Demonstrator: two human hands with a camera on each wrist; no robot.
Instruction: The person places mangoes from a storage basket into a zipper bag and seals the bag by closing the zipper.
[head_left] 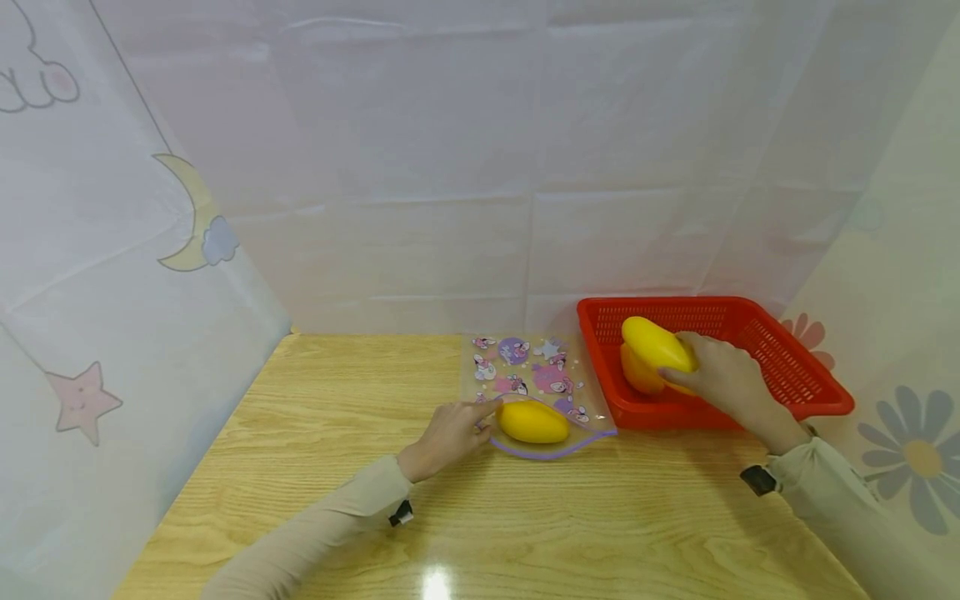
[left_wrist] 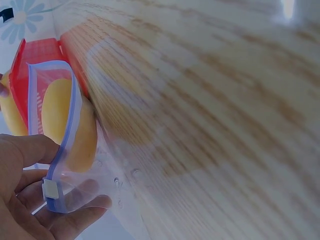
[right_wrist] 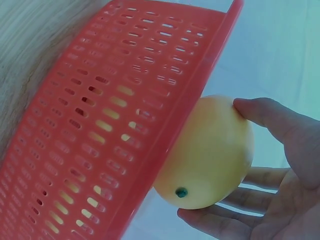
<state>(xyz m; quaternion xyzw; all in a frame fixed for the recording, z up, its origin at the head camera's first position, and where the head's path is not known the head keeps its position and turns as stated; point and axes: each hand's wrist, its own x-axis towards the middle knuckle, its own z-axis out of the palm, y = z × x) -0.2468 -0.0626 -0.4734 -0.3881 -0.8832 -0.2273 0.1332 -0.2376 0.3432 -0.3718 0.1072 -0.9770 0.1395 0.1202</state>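
Note:
My left hand [head_left: 448,435] grips the rim of a clear zip bag [head_left: 487,385] with pink and purple prints, thumb on the purple-blue zip strip near its white slider [left_wrist: 50,189]. The bag's mouth stands parted towards me, and one yellow mango [head_left: 534,422] lies just inside it. At the right, my right hand [head_left: 722,377] holds another yellow mango [head_left: 651,342], thumb and fingers round its side, above the red basket [head_left: 806,404]. A green stem end [right_wrist: 181,192] shows on that mango. Under it, an orange-yellow mango [head_left: 636,373] sits in the basket.
The perforated basket stands at the back right of the wooden table [head_left: 360,392], right beside the bag. Behind the table hangs a pale sheet [head_left: 420,208], and printed sheets flank both sides.

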